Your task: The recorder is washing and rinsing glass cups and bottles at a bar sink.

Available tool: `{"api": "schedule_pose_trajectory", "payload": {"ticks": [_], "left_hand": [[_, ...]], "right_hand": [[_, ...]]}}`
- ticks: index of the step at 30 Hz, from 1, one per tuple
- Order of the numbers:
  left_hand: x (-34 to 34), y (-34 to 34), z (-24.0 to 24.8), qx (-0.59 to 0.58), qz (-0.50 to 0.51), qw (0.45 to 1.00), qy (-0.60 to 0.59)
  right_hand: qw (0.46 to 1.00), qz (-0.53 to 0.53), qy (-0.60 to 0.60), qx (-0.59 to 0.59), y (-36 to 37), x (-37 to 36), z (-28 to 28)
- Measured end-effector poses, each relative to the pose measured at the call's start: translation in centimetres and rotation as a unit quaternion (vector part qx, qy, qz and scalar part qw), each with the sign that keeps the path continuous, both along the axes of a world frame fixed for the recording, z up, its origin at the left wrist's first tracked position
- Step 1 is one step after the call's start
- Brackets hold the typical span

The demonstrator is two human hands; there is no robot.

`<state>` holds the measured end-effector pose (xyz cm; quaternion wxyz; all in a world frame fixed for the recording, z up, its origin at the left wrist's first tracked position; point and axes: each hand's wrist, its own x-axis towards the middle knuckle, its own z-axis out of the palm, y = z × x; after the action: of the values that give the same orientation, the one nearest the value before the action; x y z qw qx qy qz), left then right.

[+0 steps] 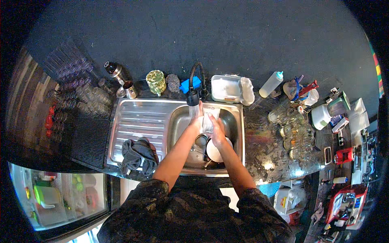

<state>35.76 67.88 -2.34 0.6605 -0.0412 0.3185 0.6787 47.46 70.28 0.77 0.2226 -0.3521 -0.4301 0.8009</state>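
Both my hands are over the steel sink (178, 170), beneath a black flexible tap (193, 99) that sprays water. My left hand (197, 120) closes on the left side of a whitish, cup-sized container (210, 114), whose exact kind is unclear. On its near right side rests my right hand (217, 130), fingers against it. Water runs down onto the left hand and beside the container. Below them in the basin lie a white bowl (219, 151), partly hidden by my right forearm, and a small round metal-looking vessel (201, 140).
A dark cloth (139, 156) lies on the ribbed drainboard (139, 117). Behind the sink stand a camouflage-patterned container (156, 82), a blue item (190, 84), a clear tub (226, 88) and a squeeze bottle (271, 84). Glass jars (293, 137) and a blender (322, 116) are at right; glassware (91, 99) is at left.
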Motion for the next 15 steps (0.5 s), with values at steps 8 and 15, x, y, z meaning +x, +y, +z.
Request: {"api": "schedule_pose_trajectory", "payload": {"ticks": [8, 15], "left_hand": [[-2.2, 0.5, 1.1, -0.047, 0.225, 0.971, 0.063], [1.3, -4.2, 1.5, -0.181, 0.133, 0.935, 0.276]], "right_hand": [[0.995, 0.006, 0.098, 0.013, -0.9, 2.0, -2.4], [0.999, -0.014, 0.021, 0.041, -2.9, 2.3, -1.3]]}}
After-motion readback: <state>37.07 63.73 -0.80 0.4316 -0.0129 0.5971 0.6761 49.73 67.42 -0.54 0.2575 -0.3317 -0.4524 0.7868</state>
